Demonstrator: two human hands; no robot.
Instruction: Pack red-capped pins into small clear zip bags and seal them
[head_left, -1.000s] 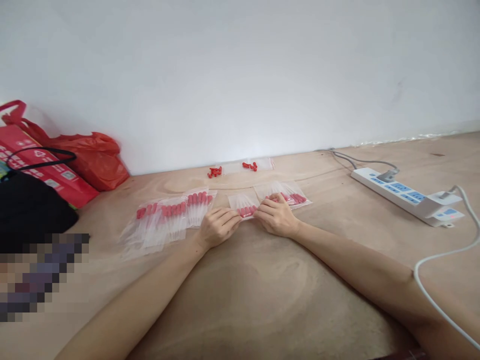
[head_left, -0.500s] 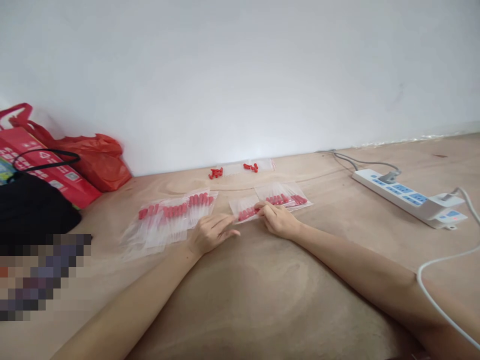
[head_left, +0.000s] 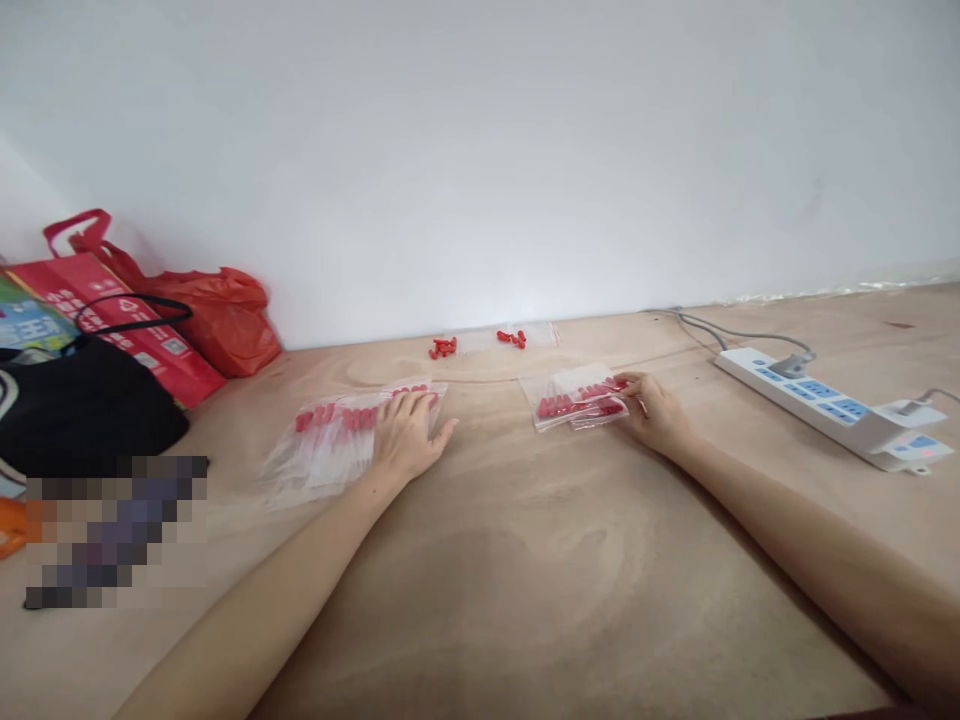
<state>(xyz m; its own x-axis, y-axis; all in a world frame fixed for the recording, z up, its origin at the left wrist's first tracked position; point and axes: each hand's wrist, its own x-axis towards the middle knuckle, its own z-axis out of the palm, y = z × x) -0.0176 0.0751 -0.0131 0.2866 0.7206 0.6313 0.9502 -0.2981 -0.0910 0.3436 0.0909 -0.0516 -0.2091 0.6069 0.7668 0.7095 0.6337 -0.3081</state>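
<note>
My left hand [head_left: 407, 437] lies flat with fingers stretched out over the right end of a row of clear plastic bags [head_left: 326, 455] holding red capsule-shaped pieces. Its thumb points away to the right, and the hand covers part of that row. On the right, my right hand [head_left: 654, 412] pinches the edge of a clear bag with red pieces [head_left: 592, 388] between thumb and fingers. That bag overlaps other bags of red pieces [head_left: 556, 406], forming a small pile just left of the hand.
Loose red pieces [head_left: 444, 347] and flat clear bags [head_left: 480, 341] lie near the wall. A white power strip [head_left: 795, 400] with grey cables sits at right. At left stand a red plastic bag [head_left: 225, 318], a red shopping bag [head_left: 135, 330] and a black bag [head_left: 97, 410].
My right hand has moved right, and the bags there now overlap in a tighter pile. My left hand has come down over the left row. The view has shifted slightly.
</note>
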